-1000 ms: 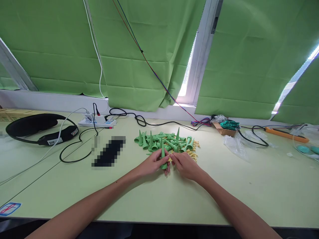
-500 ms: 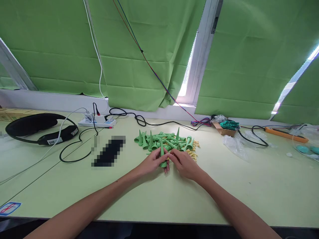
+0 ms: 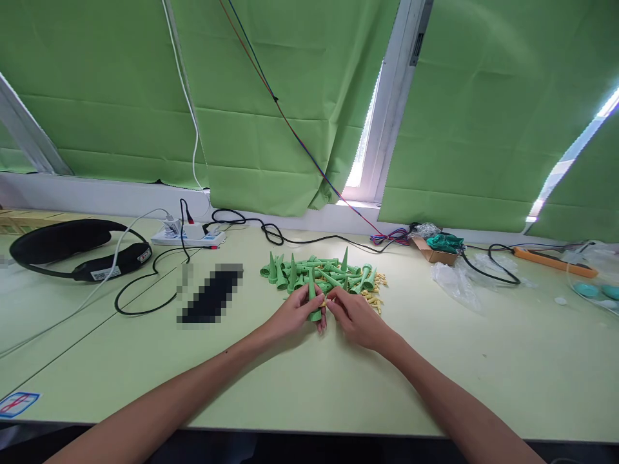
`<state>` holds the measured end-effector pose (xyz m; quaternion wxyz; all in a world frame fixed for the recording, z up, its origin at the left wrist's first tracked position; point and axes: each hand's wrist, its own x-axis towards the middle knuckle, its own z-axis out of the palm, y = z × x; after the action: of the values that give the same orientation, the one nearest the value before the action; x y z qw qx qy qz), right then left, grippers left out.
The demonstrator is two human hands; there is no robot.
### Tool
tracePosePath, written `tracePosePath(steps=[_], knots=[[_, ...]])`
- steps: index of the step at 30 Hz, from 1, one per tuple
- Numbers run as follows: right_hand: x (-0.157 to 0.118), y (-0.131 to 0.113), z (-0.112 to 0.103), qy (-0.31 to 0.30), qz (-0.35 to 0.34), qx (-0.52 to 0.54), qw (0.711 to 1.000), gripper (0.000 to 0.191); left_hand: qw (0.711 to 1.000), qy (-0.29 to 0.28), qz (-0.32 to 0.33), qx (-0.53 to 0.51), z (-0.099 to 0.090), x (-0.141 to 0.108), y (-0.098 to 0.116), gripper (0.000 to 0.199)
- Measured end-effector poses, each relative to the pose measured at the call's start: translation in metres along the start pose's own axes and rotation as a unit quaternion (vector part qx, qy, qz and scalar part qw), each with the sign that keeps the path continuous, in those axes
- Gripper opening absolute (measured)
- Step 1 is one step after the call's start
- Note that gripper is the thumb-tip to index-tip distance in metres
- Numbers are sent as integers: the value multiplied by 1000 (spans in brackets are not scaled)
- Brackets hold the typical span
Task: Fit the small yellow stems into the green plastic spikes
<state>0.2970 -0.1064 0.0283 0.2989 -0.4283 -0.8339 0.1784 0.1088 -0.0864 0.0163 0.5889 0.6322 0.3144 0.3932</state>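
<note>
My left hand (image 3: 300,309) is closed round a green plastic cone (image 3: 312,296), held upright with its narrow tip up and its wider base down. Close beside it, my right hand (image 3: 352,314) pinches a small yellow piece (image 3: 325,303) against the cone's side; the fingers hide most of that piece. Just beyond both hands lies a pile of green cones (image 3: 293,274), several of them standing and others on their sides. At the pile's right edge are small yellow pieces (image 3: 374,299), loosely heaped.
Left of the hands lies a pixelated dark object (image 3: 213,296). A black band-shaped device (image 3: 82,251) and a white power strip (image 3: 188,237) with cables stand farther left. To the right are clear plastic bags (image 3: 457,283), a small cardboard box (image 3: 435,251) and an orange bar (image 3: 556,262).
My left hand and the cone have shifted slightly left and up, leaving a small gap to my right hand. A yellow piece now shows between the hands.
</note>
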Motion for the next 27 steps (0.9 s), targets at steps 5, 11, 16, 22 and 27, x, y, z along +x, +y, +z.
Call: tracePosePath(steps=[5, 11, 16, 22, 27], knots=[[0, 1, 0, -5, -6, 2, 1000, 18, 1000, -8, -3, 2, 1, -1, 1, 29], [0, 2, 0, -12, -5, -10, 1000, 24, 1000, -22, -4, 6, 2, -2, 4, 30], [1, 3, 1, -14, -4, -16, 1000, 27, 999, -33, -7, -14, 3, -2, 5, 29], [0, 3, 2, -12, -1, -13, 1000, 25, 999, -31, -10, -17, 2, -2, 4, 30], [0, 0, 0, -9, -5, 5, 1000, 22, 1000, -28, -6, -11, 1, -1, 5, 30]])
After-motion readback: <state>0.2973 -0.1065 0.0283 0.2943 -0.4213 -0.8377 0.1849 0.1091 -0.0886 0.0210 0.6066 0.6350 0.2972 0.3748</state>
